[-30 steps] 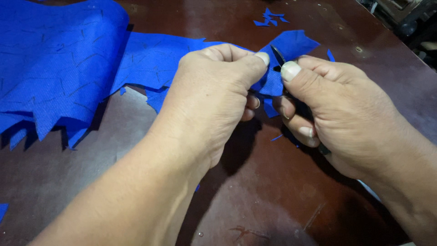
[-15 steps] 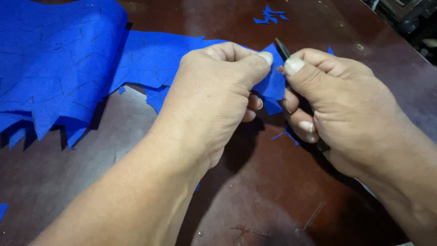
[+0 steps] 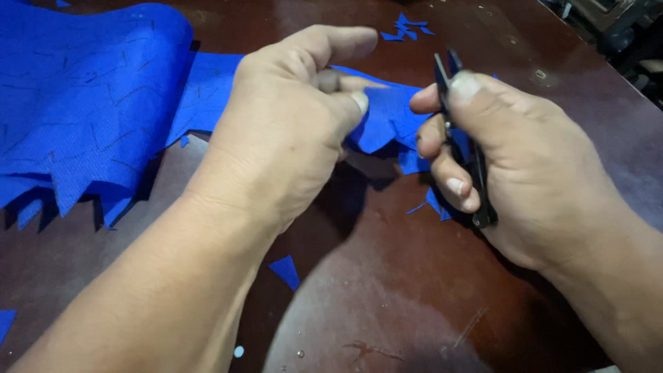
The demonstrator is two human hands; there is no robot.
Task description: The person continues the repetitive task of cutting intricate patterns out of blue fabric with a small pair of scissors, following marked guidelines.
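My left hand (image 3: 290, 131) pinches the jagged edge of a blue fabric sheet (image 3: 90, 103) between thumb and fingers, lifting it a little off the dark brown table (image 3: 387, 304). My right hand (image 3: 511, 159) grips small black snips (image 3: 476, 173), blades pointing up and away, just right of the pinched fabric tip (image 3: 390, 117). The blades stand apart from the cloth. The fabric carries many short dark marks and has a zigzag cut edge.
Small blue fabric scraps lie on the table: one triangle (image 3: 284, 271) below my left wrist, a few (image 3: 407, 27) at the far edge, slivers (image 3: 435, 204) under my right fingers. A scrap corner (image 3: 5, 323) shows at the left edge.
My hands have drawn apart: the snips moved right, away from the fabric tip. My left hand has turned, fingers now curled over the fabric edge.
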